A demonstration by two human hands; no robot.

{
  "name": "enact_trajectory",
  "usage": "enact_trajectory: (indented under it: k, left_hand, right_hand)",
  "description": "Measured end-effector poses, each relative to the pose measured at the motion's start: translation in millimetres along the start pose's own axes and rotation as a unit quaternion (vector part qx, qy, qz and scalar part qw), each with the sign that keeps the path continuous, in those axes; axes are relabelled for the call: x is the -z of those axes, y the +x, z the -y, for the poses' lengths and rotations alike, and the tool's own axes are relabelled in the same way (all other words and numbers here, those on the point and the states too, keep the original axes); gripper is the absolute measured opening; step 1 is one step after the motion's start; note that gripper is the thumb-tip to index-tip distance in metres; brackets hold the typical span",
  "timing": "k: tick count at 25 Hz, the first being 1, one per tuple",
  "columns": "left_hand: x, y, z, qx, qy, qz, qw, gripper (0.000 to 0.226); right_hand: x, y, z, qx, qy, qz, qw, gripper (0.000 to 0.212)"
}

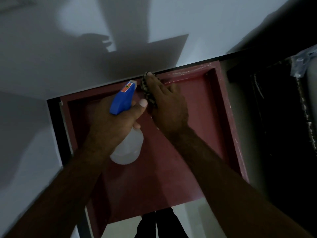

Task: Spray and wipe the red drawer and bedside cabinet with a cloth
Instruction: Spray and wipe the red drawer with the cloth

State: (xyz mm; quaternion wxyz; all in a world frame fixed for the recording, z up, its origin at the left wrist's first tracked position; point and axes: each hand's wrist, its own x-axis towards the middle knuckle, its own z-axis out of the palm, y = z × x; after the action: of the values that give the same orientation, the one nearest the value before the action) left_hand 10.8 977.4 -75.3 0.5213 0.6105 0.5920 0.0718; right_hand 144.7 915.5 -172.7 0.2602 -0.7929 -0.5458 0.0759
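Cloth (pixel 147 90) under right hand (pixel 169 107)

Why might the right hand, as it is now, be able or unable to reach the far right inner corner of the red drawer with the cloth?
Probably able: the right hand presses the cloth against the drawer back wall, and nothing lies between it and that corner.

There is one view only, from a wide-angle camera worn on the person's head, looking steeply down and forward from close above. An open red drawer (pixel 197 127) fills the middle of the frame, its far edge tilted up toward the right. Both forearms enter from the bottom corners. A pale wall (pixel 85 48) fills the upper half, and the floor (pixel 193 219) shows at the bottom centre.
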Motion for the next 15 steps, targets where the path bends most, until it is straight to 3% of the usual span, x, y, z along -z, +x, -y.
enact_trajectory:
  k: [2,7,15]
  left_hand:
    - [-4,0,-1,0.002,-0.005,0.0,1.0,0.04]
    - [-10,-1,-4,0.002,-0.003,0.009,1.0,0.04]
    - [-22,-1,-12,-0.006,0.014,0.019,1.0,0.041]
  right_hand:
    - [10,0,-16,0.022,-0.014,0.001,1.0,0.066]
    - [24,-1,-33,-0.127,-0.012,-0.037,0.991,0.083]
    - [23,2,-27,-0.025,0.026,0.026,0.999,0.072]
